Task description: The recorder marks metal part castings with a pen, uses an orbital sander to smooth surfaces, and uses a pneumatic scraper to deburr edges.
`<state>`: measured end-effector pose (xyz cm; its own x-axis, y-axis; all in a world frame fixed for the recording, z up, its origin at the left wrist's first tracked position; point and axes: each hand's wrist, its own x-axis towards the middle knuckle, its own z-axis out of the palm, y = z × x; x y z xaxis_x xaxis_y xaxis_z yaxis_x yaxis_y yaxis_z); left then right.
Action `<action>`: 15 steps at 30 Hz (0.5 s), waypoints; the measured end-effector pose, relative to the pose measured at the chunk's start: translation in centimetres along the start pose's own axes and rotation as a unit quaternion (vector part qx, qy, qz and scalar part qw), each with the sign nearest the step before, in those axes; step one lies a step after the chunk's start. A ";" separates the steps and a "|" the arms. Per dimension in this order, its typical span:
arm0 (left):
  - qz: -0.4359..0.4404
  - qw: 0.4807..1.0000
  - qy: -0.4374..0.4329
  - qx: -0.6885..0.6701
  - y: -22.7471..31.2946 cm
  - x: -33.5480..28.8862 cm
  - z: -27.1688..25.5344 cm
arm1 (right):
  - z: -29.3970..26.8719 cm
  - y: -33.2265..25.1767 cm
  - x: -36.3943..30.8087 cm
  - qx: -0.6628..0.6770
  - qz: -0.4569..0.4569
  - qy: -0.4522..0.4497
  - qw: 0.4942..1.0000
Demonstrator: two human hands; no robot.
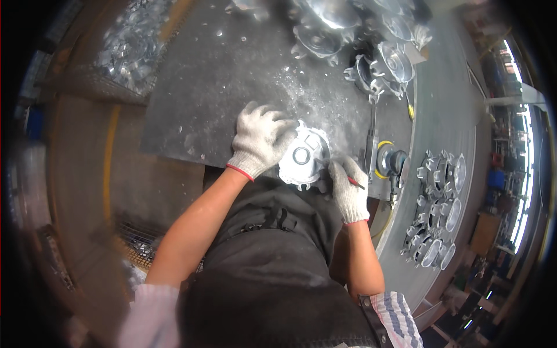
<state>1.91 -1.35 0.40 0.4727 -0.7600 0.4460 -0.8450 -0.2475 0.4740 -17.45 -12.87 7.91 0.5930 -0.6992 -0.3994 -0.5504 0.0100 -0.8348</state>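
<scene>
1. I watch from afar: metal casting (pixel 301 155) sits at the near edge of the dark table (pixel 197 116).
2. Left hand (pixel 259 136): gloved fingertips at casting's left side; I cannot tell whether they clamp. Loose hold could let metal casting spin.
3. Right hand (pixel 348 196): fingers closed around a red tool (pixel 355 183). Slip under hard pressure could, I judge, carry it into the left hand.
</scene>
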 end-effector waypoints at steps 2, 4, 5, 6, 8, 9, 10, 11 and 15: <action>0.002 1.000 -0.006 0.000 0.0 -0.1 0.1 | 0.2 -0.5 -0.1 -0.009 -0.009 0.000 1.000; 0.008 1.000 0.010 -0.001 -0.1 0.0 0.0 | 0.8 -1.7 -0.2 0.026 0.013 0.007 1.000; 0.007 1.000 0.009 -0.002 0.0 -0.1 0.0 | 0.8 -1.6 -0.2 0.026 0.015 0.007 1.000; 0.007 1.000 0.007 -0.001 0.2 -0.1 -0.1 | 0.7 -1.3 -0.2 0.021 0.023 0.010 0.999; 0.008 1.000 0.009 0.002 0.1 0.1 -0.1 | 0.2 -0.5 0.0 0.023 0.028 0.000 0.999; 0.006 1.000 0.004 -0.003 0.1 0.2 -0.1 | 0.1 -0.4 -0.1 0.022 0.026 0.000 0.999; 0.003 1.000 -0.003 -0.010 0.2 0.1 -0.1 | 0.0 -0.5 -0.3 0.021 0.036 -0.001 0.999; 0.003 1.000 -0.002 -0.010 0.1 0.1 -0.1 | -0.1 -0.6 -0.4 0.020 0.045 -0.002 0.999; 0.010 1.000 0.009 -0.003 -0.1 -0.1 0.0 | 1.0 -1.3 -0.2 0.031 0.014 0.022 0.999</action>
<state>1.96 -1.23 0.31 0.4594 -0.7542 0.4692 -0.8531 -0.2276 0.4695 -16.32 -12.01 8.67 0.5516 -0.7283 -0.4065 -0.5279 0.0725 -0.8462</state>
